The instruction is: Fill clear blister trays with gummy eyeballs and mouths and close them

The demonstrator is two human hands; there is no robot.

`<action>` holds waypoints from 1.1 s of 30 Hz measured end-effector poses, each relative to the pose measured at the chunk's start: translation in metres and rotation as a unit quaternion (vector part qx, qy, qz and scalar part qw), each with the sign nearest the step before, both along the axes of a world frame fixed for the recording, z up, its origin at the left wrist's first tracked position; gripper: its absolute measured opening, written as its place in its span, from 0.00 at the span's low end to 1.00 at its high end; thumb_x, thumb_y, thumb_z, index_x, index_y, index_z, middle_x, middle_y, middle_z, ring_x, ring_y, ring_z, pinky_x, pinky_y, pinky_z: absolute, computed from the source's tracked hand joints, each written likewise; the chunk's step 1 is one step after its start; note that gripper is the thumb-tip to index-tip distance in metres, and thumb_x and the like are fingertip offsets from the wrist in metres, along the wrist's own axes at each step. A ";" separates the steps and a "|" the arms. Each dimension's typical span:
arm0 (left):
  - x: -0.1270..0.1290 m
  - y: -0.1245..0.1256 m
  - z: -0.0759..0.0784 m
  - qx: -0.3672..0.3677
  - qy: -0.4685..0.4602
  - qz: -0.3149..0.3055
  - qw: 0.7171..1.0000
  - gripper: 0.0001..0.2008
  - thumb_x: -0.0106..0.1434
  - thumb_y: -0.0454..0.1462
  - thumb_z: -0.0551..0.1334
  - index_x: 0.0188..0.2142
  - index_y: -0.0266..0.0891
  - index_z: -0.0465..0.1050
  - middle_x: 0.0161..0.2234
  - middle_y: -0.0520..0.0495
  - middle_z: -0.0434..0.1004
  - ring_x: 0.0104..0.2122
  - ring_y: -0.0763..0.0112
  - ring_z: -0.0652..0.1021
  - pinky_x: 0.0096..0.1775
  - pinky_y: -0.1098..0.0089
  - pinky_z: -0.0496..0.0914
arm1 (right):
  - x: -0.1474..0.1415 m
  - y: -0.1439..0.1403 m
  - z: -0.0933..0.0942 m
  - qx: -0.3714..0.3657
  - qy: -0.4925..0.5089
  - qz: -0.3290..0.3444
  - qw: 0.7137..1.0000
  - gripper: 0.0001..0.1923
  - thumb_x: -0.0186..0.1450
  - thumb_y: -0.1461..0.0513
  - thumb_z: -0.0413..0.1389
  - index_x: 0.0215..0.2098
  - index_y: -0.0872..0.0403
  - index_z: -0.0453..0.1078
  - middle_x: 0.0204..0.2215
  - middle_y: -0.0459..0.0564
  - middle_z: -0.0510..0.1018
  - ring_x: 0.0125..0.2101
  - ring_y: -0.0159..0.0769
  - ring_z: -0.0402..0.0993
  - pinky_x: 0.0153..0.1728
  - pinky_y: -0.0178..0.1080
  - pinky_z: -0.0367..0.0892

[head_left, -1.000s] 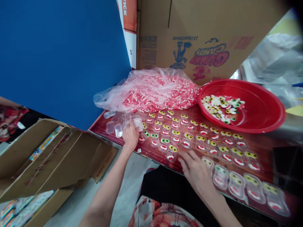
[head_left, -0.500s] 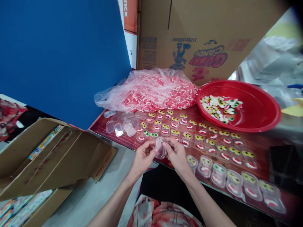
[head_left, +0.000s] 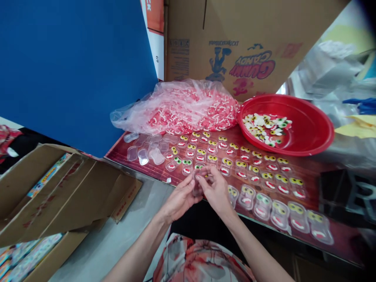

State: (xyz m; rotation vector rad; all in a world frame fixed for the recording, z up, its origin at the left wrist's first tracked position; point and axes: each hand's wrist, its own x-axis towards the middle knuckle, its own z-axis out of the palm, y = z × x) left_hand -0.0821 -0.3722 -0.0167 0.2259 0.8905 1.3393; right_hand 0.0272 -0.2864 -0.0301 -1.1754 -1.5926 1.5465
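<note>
Where the table (head_left: 308, 178) edge runs, left hand (head_left: 179, 197) and right hand (head_left: 216, 188) meet. Both pinch one clear candy case (head_left: 197, 185), fingers narrowly closed.

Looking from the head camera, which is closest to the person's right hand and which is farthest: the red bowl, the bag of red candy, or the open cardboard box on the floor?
From the right hand:
1. Bag of red candy, straight beyond the hand at the back of the table.
2. Red bowl, off to the right at the back.
3. Open cardboard box, down on the floor at far left.
The bag and bowl are fairly close to call; the box is clearly farthest.
</note>
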 end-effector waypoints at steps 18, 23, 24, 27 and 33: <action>-0.004 -0.006 0.001 -0.021 0.026 -0.030 0.999 0.28 0.62 0.43 0.69 0.61 0.53 0.68 0.65 0.44 0.65 0.54 0.64 0.75 0.52 0.64 0.70 | 0.009 0.006 0.022 -0.144 0.108 0.049 0.982 0.21 0.51 0.59 0.67 0.40 0.51 0.67 0.34 0.41 0.69 0.27 0.27 0.69 0.29 0.32 0.69; -0.004 -0.006 0.006 -0.029 0.032 -0.031 0.999 0.27 0.61 0.43 0.69 0.60 0.52 0.70 0.65 0.45 0.66 0.53 0.64 0.76 0.50 0.65 0.71 | 0.010 0.005 0.023 -0.153 0.114 0.054 0.980 0.21 0.51 0.59 0.67 0.40 0.50 0.66 0.33 0.40 0.69 0.26 0.27 0.69 0.28 0.33 0.70; -0.004 -0.006 0.006 -0.030 0.031 -0.031 0.999 0.27 0.61 0.42 0.69 0.60 0.52 0.70 0.64 0.45 0.66 0.53 0.64 0.75 0.50 0.65 0.71 | 0.010 0.006 0.023 -0.153 0.115 0.055 0.980 0.21 0.51 0.59 0.67 0.40 0.50 0.67 0.33 0.40 0.69 0.26 0.27 0.69 0.28 0.33 0.70; -0.004 -0.006 0.007 -0.030 0.025 -0.030 0.999 0.28 0.60 0.42 0.70 0.60 0.53 0.70 0.63 0.45 0.67 0.54 0.64 0.75 0.51 0.65 0.70 | 0.011 0.007 0.024 -0.156 0.122 0.057 0.979 0.21 0.50 0.59 0.68 0.39 0.50 0.66 0.33 0.40 0.68 0.26 0.27 0.69 0.28 0.33 0.71; -0.006 -0.007 0.005 -0.025 0.030 -0.043 0.998 0.27 0.62 0.42 0.69 0.60 0.55 0.70 0.64 0.46 0.67 0.54 0.65 0.74 0.52 0.65 0.69 | 0.013 0.008 0.025 -0.152 0.115 0.066 0.980 0.22 0.50 0.59 0.68 0.39 0.49 0.65 0.32 0.39 0.67 0.26 0.28 0.70 0.29 0.34 0.72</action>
